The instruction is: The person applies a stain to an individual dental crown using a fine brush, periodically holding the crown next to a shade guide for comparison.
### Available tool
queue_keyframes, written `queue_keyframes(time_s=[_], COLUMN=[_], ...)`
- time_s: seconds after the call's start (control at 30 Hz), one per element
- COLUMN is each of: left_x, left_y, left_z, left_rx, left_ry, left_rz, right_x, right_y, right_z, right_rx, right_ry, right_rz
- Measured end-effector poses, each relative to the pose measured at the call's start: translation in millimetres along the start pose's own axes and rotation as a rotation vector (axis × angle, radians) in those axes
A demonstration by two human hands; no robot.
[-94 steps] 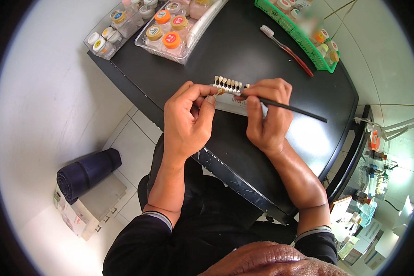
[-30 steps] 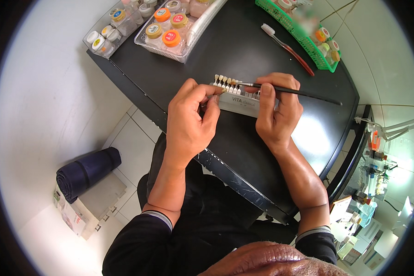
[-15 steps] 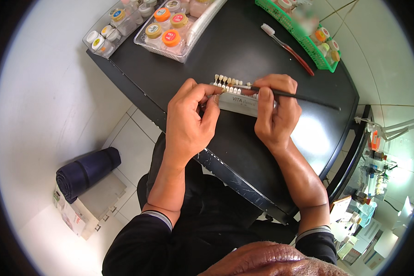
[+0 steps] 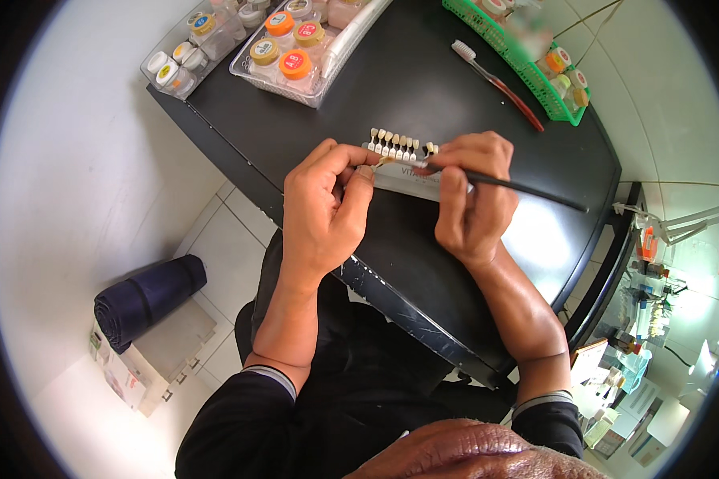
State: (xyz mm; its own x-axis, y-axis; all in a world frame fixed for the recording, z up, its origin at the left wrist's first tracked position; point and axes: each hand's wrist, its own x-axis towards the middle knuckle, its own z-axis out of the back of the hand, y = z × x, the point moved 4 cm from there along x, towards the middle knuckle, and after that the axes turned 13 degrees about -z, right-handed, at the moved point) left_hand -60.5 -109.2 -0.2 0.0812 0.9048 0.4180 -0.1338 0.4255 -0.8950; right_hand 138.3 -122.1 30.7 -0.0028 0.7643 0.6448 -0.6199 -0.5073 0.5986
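Between the thumb and forefinger of my left hand [image 4: 325, 203] is a small tooth-coloured shade tab [image 4: 378, 164], mostly covered by the fingertips. My right hand [image 4: 479, 195] is closed around a slim brush with a long black handle [image 4: 539, 193], held like a pen. Its brown tip points left and meets the shade tab, or lies just in front of it. Behind and under both hands stands a grey tooth shade guide [image 4: 411, 181] with a row of tooth-shaped tabs [image 4: 394, 144] along its top. A gap shows in that row near my right fingers, which hide part of the guide.
On the black table [image 4: 351, 88], a clear basket of lidded jars [image 4: 315, 97] stands at the far left beside another jar tray [image 4: 185, 49]. A red-handled toothbrush [image 4: 499, 86] lies near a green basket [image 4: 567, 114]. A rolled dark mat [image 4: 152, 299] is at the lower left.
The brush tip has dropped from across the row of tabs to the piece at my left fingertips, so more tabs show. My right hand has shifted slightly left and toward me.
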Motion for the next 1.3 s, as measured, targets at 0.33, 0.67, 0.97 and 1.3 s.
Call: queue_keyframes(time_s=[0.33, 0.67, 0.97, 1.3], left_x=[0, 0, -1, -1], left_y=[-1, -4, -1, -3], left_z=[0, 0, -1, -1], left_rx=[-0.020, 0.022, 0.036, 0.048], left_ry=[0.000, 0.005, 0.012, 0.009], left_rz=[0.032, 0.041, 0.062, 0.053], right_x=[1, -4, -1, -2], right_y=[7, -5, 2, 2], right_z=[-4, -2, -2, -7], right_rx=[-0.033, -0.088, -0.041, -0.085], right_ry=[0.008, -0.018, 0.004, -0.002], right_rz=[-0.015, -0.137, -0.051, -0.055])
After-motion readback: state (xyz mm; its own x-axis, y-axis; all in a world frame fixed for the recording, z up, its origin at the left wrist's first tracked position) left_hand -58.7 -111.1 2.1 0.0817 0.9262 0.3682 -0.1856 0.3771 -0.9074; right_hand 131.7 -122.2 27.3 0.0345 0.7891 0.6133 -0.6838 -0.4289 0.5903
